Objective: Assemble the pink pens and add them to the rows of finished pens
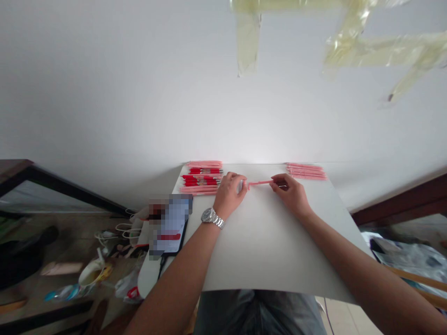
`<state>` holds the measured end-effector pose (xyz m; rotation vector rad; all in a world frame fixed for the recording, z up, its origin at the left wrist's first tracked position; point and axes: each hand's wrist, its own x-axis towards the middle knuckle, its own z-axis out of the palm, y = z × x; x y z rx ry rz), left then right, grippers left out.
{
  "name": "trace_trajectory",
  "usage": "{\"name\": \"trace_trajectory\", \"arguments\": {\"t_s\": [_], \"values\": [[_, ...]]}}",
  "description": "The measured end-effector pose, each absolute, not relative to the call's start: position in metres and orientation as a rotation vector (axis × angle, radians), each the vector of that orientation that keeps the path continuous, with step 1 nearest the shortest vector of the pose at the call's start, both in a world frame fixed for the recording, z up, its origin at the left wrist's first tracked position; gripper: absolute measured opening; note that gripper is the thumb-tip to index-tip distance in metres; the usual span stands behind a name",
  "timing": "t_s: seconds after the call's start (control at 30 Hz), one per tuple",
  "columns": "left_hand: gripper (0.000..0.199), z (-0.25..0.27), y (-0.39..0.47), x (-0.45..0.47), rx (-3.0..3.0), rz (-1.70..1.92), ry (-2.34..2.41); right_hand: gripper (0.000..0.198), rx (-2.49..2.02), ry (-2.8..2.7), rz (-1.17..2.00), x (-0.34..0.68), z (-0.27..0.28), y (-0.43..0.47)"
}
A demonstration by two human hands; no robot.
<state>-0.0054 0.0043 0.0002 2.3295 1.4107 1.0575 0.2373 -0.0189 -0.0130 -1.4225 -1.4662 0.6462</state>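
Note:
A slim pink pen (261, 182) lies level over the white table (265, 242), between my two hands. Its right end is pinched between the thumb and fingers of my right hand (291, 191). My left hand (230, 191) is closed at the other end, round a small pale piece that I cannot make out. Left of that hand are red pens (202, 179) in a row, with pink pens (198, 190) in front of them and more pink pens (204, 164) behind. Several further pink pens (307, 171) lie side by side at the back right.
A phone (172, 225) with a cable rests at the table's left edge. A white wall (139, 93) with yellowed tape (247, 44) stands right behind the table. Cables, a white cup (91, 272) and plastic bags crowd the left side. A clear plastic bag (415, 251) is at the right.

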Motion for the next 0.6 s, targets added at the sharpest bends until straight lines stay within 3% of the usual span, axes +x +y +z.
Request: {"name": "trace_trajectory", "arguments": {"t_s": [0.23, 0.6], "values": [[0.023, -0.0036, 0.0047, -0.0017, 2.385, 1.014, 1.408, 0.034, -1.412, -1.434, 0.646, 0.2388, -0.0127, -0.0181], [0.026, -0.0052, 0.0058, -0.0015, 2.364, 1.028, 1.405, 0.028, -1.433, -1.496, 0.62, 0.2376, -0.0095, -0.0219]]}}
